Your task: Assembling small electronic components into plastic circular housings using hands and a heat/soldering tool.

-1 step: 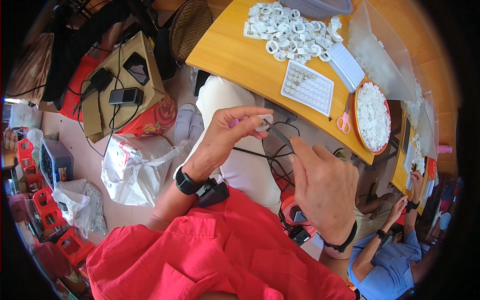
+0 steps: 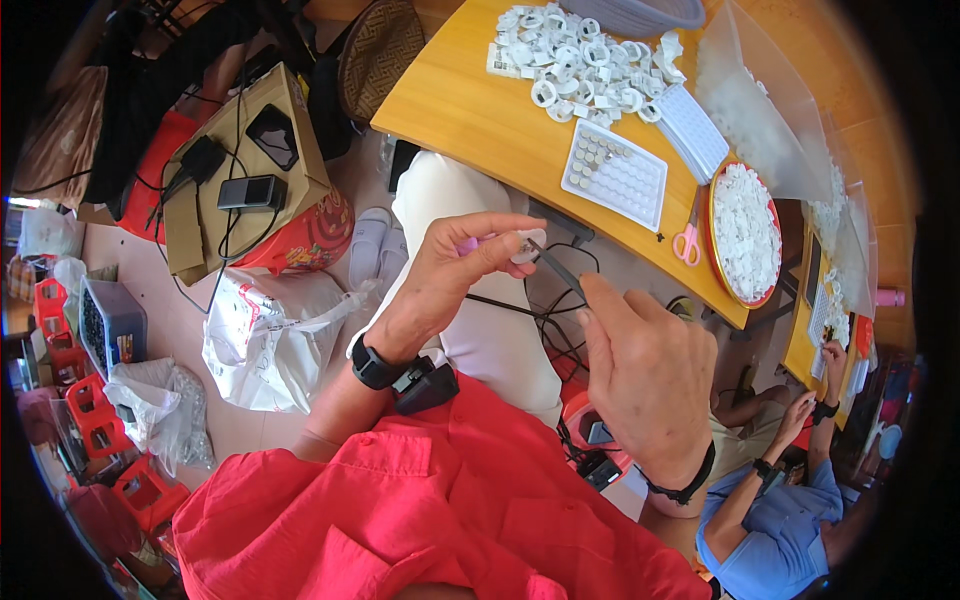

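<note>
Between the thumb and fingers of my left hand (image 2: pixel 455 262) is a small round white plastic part (image 2: pixel 526 250). My right hand (image 2: pixel 645 375) grips dark grey tweezers (image 2: pixel 562 270), whose tip touches the part at its centre. Both hands are above my lap, in front of the table edge. Beyond them on the table lies a white tray (image 2: pixel 640 200) with small round metallic pieces in some of its hollows. A heap of white ring-shaped parts (image 2: pixel 585 60) is spread behind it. What the tweezers' tip grips is too small to make out.
Pink scissors (image 2: pixel 686 245) and a red-rimmed bowl (image 2: pixel 716 240) of small white pieces sit along the table's right side. Black cables (image 2: pixel 545 315) hang below my hands. A co-worker in a blue shirt (image 2: pixel 770 525) is at the lower right. A white plastic bag (image 2: pixel 265 345) stands on the left floor.
</note>
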A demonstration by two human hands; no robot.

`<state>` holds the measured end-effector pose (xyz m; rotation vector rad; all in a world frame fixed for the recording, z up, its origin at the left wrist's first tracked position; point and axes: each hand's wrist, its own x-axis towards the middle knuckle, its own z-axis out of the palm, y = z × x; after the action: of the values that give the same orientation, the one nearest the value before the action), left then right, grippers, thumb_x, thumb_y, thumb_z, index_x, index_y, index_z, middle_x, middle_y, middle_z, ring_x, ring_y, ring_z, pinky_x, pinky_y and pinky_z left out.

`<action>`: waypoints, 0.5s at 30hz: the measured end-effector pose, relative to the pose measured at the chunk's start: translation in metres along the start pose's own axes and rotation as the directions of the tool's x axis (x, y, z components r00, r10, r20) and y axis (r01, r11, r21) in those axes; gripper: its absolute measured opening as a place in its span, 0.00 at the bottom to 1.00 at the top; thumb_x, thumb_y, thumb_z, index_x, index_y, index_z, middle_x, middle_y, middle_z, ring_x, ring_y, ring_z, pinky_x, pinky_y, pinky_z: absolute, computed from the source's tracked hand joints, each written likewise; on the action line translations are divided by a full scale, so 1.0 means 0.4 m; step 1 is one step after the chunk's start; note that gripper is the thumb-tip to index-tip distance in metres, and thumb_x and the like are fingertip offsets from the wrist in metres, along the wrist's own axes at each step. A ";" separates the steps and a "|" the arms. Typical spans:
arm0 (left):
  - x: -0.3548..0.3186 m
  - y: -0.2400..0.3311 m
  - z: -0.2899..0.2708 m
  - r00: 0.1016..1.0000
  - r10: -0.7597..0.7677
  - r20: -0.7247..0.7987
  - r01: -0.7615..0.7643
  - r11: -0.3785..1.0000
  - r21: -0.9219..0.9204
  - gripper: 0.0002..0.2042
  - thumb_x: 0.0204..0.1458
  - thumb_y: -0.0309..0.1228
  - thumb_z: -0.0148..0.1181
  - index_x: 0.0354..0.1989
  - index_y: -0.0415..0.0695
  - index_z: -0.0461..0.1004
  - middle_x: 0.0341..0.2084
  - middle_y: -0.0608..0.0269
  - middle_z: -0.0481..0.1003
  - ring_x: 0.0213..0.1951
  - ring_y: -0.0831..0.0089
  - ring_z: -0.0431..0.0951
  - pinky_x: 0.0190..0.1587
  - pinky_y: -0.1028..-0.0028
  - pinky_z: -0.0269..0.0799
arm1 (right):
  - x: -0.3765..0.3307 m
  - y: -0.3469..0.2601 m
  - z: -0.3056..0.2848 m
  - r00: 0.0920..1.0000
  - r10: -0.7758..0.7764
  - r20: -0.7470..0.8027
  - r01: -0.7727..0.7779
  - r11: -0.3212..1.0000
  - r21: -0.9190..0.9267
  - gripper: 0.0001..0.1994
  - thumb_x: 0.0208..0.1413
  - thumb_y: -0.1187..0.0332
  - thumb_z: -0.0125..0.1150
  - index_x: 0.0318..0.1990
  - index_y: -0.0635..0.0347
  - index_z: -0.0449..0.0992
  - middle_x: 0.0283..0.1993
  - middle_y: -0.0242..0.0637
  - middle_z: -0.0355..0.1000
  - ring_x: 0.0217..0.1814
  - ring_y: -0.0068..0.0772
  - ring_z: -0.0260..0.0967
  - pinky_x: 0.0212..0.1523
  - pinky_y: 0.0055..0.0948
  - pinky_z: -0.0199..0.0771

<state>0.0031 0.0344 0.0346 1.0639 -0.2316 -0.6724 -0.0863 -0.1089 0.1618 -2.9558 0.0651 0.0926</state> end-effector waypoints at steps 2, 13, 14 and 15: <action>-0.004 -0.002 0.002 1.000 0.012 0.005 -0.012 0.999 0.035 0.14 0.54 0.32 0.53 0.46 0.38 0.73 0.35 0.61 0.75 0.32 0.78 0.73 0.39 0.79 0.70 | 0.000 -0.001 -0.005 0.999 -0.008 0.039 0.009 0.999 -0.042 0.08 0.49 0.69 0.55 0.38 0.57 0.73 0.20 0.40 0.66 0.20 0.45 0.66 0.20 0.39 0.61; -0.001 -0.008 -0.010 0.999 0.024 -0.023 -0.019 0.981 0.191 0.12 0.53 0.31 0.56 0.43 0.39 0.75 0.34 0.62 0.76 0.31 0.78 0.73 0.38 0.78 0.69 | 0.036 0.011 -0.003 0.985 -0.159 0.073 0.164 0.983 -0.083 0.03 0.39 0.75 0.53 0.24 0.61 0.66 0.17 0.41 0.65 0.17 0.43 0.67 0.17 0.35 0.63; 0.000 -0.010 -0.010 0.999 0.034 -0.036 -0.028 0.987 0.159 0.12 0.52 0.31 0.56 0.43 0.39 0.75 0.34 0.62 0.76 0.31 0.78 0.73 0.38 0.78 0.70 | 0.037 0.012 0.001 0.984 -0.164 0.073 0.170 0.982 -0.077 0.03 0.39 0.75 0.53 0.24 0.61 0.66 0.16 0.41 0.64 0.16 0.43 0.67 0.17 0.35 0.63; 0.000 -0.013 -0.010 0.998 0.044 -0.048 -0.037 0.991 0.127 0.12 0.52 0.31 0.56 0.42 0.39 0.75 0.33 0.62 0.76 0.31 0.78 0.73 0.37 0.78 0.70 | 0.038 0.013 0.004 0.983 -0.170 0.073 0.175 0.982 -0.071 0.03 0.39 0.75 0.53 0.24 0.61 0.66 0.16 0.41 0.64 0.16 0.43 0.67 0.17 0.36 0.63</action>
<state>0.0030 0.0356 0.0284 1.1924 -0.2537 -0.5995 -0.0715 -0.1142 0.1584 -3.0171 -0.2081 0.1737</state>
